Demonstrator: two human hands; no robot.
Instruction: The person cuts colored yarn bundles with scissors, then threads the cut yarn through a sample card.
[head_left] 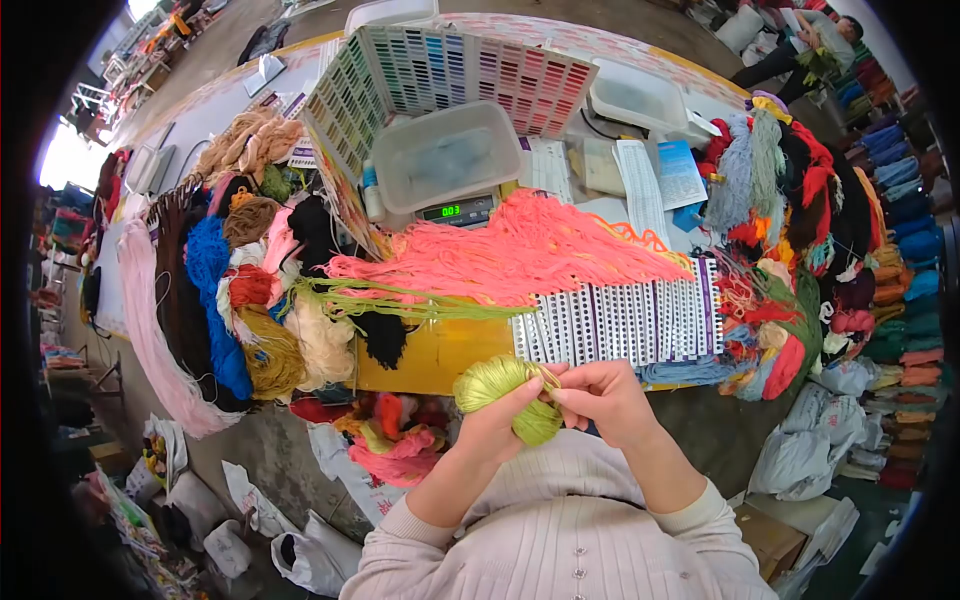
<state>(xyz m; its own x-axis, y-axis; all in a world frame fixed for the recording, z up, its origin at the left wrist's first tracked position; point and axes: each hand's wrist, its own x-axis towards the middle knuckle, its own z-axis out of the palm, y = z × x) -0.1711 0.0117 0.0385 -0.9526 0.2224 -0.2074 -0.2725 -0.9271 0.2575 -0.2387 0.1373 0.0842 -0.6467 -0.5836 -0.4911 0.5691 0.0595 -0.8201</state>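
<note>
A shiny lime-green skein of thread (490, 385) is held in front of my body, just past the table's near edge. My left hand (500, 425) is closed round its lower side, thumb on top. At the skein's right end, my right hand (600, 395) pinches a few of its strands between thumb and fingertips. Loose green strands (430, 305) lie on the table beyond, along the front of a wide heap of coral-pink thread (540, 250). Punched white thread cards (620, 320) are fanned out right of centre, close to my right hand.
A digital scale (465, 211) reading 0.03 carries a clear plastic tub (445, 155). Behind it stands a folded color chart (470, 75). Mixed skeins (250, 290) crowd the left side, and more thread (770, 200) the right. Bags (310, 550) lie on the floor. Another person (815, 45) sits far right.
</note>
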